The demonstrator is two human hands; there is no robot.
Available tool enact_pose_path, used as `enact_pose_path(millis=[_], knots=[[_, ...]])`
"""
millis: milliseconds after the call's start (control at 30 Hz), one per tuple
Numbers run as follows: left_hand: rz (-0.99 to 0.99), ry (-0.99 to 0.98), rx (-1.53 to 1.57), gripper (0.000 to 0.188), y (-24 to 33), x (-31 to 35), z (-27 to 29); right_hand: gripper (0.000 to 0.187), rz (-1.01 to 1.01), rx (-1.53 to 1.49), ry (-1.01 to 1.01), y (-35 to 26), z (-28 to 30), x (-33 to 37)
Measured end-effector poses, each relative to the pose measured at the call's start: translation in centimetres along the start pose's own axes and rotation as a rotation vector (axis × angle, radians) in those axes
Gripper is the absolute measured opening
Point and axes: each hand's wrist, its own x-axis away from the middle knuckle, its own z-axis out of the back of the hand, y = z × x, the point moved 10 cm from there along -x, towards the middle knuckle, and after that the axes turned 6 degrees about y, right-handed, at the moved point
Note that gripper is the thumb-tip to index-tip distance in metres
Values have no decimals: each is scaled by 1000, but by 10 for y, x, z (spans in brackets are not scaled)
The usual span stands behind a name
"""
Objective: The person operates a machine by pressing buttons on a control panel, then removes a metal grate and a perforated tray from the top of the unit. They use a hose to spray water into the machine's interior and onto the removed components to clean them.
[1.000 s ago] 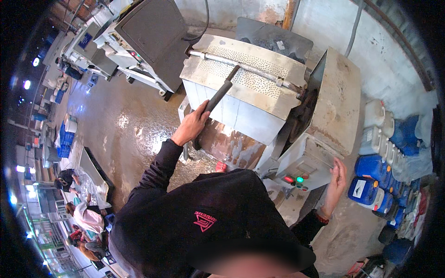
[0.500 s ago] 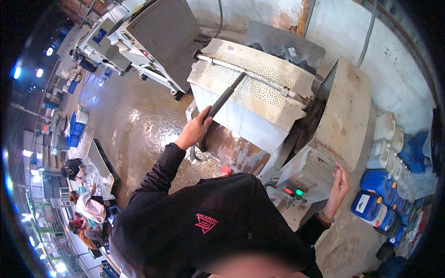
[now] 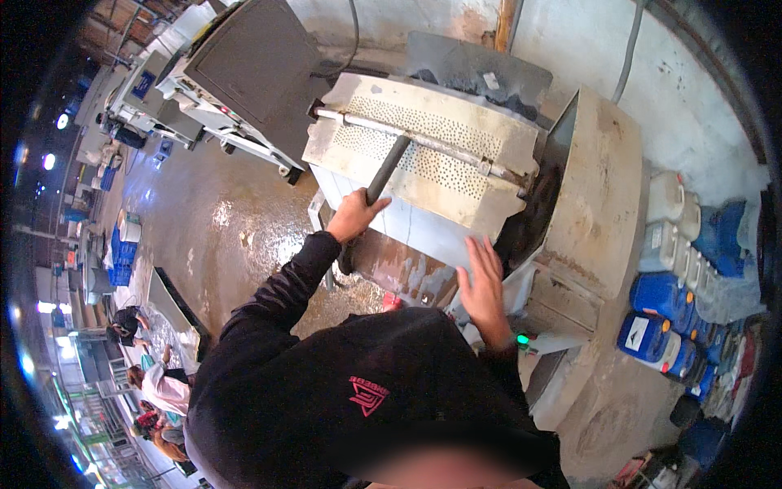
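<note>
A pale, dirty metal machine with a perforated top plate (image 3: 440, 171) stands in front of me. A white pipe (image 3: 379, 124) runs across that plate. My left hand (image 3: 355, 215) is wrapped round a dark grey rod-shaped handle (image 3: 386, 173), whose far end meets or overlaps the pipe; I cannot tell whether they are joined. Below the plate, my right hand (image 3: 482, 285) lies with spread fingers at the right part of the white front panel (image 3: 407, 224), its fingertips at or touching it. It holds nothing.
Right of the machine rises a tall stained metal casing (image 3: 595, 179), with a green light (image 3: 522, 339) nearby. Blue jugs (image 3: 643, 336) and white jugs (image 3: 666, 196) line the right wall. A grey-topped machine (image 3: 252, 69) stands far left on wet floor (image 3: 204, 220). Several people (image 3: 163, 387) sit at left.
My right hand has moved left and forward from the casing beside the lights to the front panel. My left hand has shifted farther up along the handle, which now slants closer over the plate.
</note>
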Motion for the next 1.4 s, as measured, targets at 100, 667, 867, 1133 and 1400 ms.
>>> enact_pose_path(millis=[100,667,867,1133,1400], knots=[[-402,237,-416,39,-5,-5,-27,59,-119,304,-74,12,-37,-10],[81,85,473,29,-29,-11,-54,15,-622,-272,165,74,-16,138],[137,150,507,25,-170,92,-107,18,-1523,-1305,621,186,-52,355],[872,195,389,28,-421,368,-235,27,-1651,-1443,800,229,-71,351],[1205,393,1150,26,-423,456,-280,31,-1526,-1166,662,263,-76,357]])
